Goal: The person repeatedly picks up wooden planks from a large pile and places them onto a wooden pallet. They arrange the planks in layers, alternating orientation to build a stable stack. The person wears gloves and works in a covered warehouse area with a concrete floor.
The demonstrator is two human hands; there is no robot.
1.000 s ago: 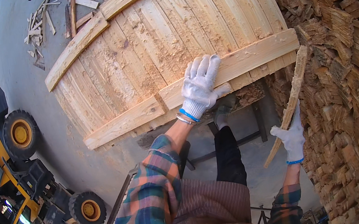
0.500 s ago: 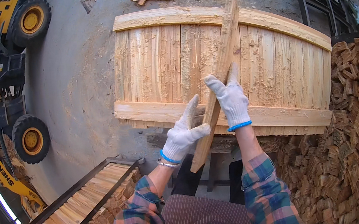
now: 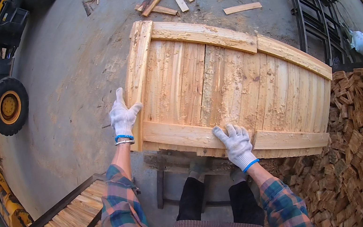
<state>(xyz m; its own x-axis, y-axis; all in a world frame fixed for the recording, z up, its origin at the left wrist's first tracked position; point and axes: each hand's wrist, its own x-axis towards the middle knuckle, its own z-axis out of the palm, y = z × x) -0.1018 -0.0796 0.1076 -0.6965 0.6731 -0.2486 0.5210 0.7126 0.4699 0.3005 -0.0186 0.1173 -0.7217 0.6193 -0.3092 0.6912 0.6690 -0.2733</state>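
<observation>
A slatted panel of pale boards, strewn with wood shavings, lies on a low dark stand in front of me. Rails run along its far and near sides. Across its left end sits a rough wooden plank. My gloved left hand holds that plank near its close end, thumb on top and fingers along the outer edge. On the near rail rests my gloved right hand, fingers spread over the wood, gripping nothing. The underside of the panel is hidden.
Stacked wood pieces rise at the right. A dark metal rack of boards stands at lower left. Scrap wood litters the far floor. Black metal frames stand far right, and a yellow wheeled loader at left.
The plank, earlier held slantwise across the panel's middle, now lies over its left end. My left hand has gone left with it; my right hand has dropped to the near rail.
</observation>
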